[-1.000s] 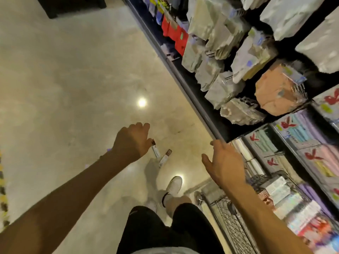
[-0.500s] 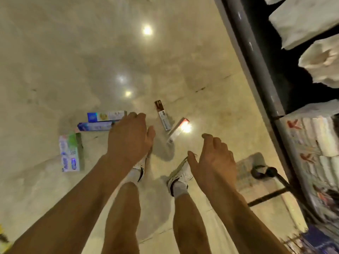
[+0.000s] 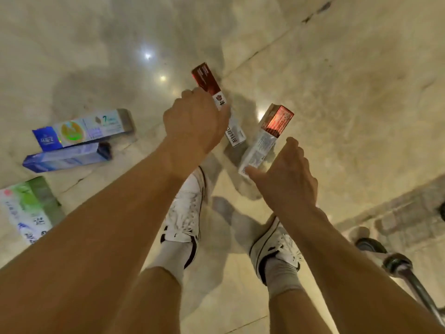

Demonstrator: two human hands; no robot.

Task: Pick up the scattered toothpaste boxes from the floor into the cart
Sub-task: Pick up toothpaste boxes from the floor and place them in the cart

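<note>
Several toothpaste boxes lie on the pale stone floor. My left hand is curled over the middle of a dark red and white box, and its fingertips are hidden beneath. My right hand is open, its thumb at the near end of a second box with a shiny red end, which lies tilted just beyond it. To the left lie a blue and white box, a blue box and a green and white box. Of the cart only a wheel and leg show at the lower right.
My two feet in white shoes stand right below the hands. The cart's mesh casts a shadow on the floor at right. Open floor stretches beyond the boxes.
The view has dropped close to the floor. My left hand moved right onto the dark red box. My right hand reached forward to the near end of the shiny red box.
</note>
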